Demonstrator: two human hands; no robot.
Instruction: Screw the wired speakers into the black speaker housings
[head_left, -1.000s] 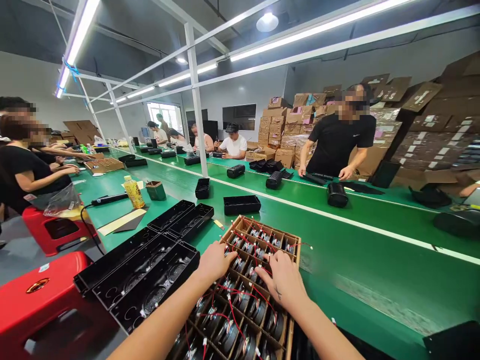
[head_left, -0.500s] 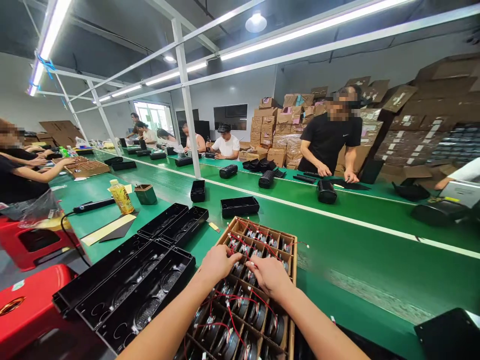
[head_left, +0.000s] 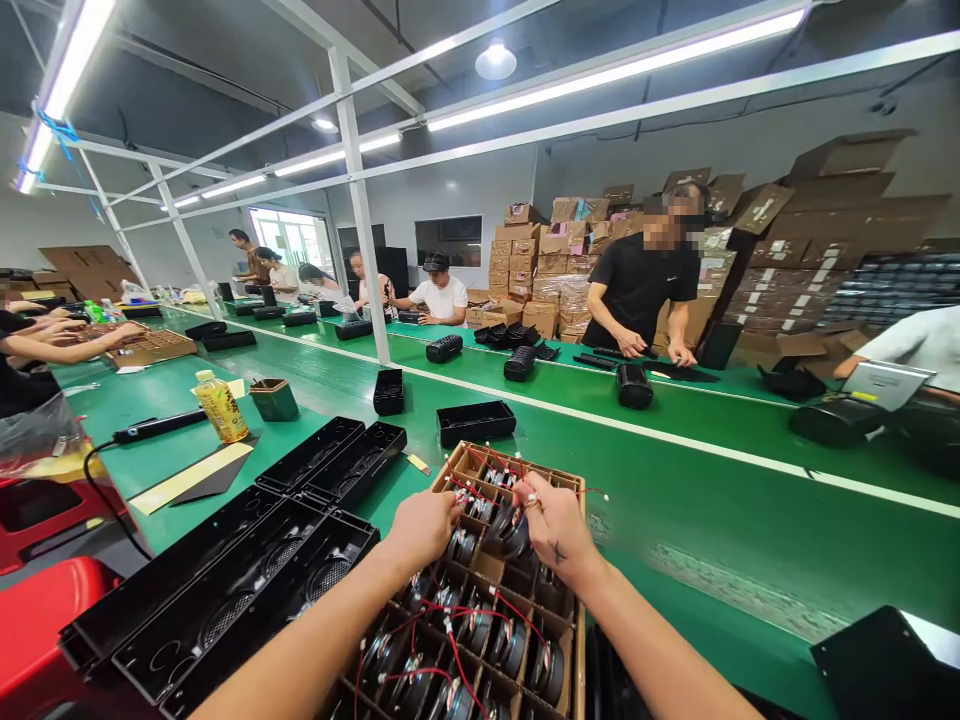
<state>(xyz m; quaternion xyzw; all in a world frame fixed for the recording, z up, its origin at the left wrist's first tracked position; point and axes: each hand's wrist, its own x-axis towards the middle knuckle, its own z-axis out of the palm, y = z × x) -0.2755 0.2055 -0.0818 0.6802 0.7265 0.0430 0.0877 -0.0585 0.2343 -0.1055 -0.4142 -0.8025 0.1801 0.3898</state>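
A divided cardboard box (head_left: 579, 600) holds rows of round speaker drivers (head_left: 507, 642) with red wires and white plugs. My right hand (head_left: 556, 530) is closed at the red wires of one speaker driver (head_left: 510, 532), which hangs tilted and blurred over the compartments. My left hand (head_left: 421, 530) is closed at the box's left side, by wires and white plugs; what its fingertips grip is hidden. To the left lie several open black speaker housings (head_left: 262, 570) with round mesh grilles.
Beyond the box, a green conveyor (head_left: 675, 470) carries black housings (head_left: 476, 422). A yellow bottle (head_left: 221, 408), a green pen holder (head_left: 273, 400) and a black corded tool (head_left: 161, 425) stand or lie on the left. Across the line, a co-worker (head_left: 646, 275) handles black parts.
My hands have moved apart. The right one has risen, and a speaker driver now hangs beneath it. A bare compartment shows between my hands. The view has shifted slightly right.
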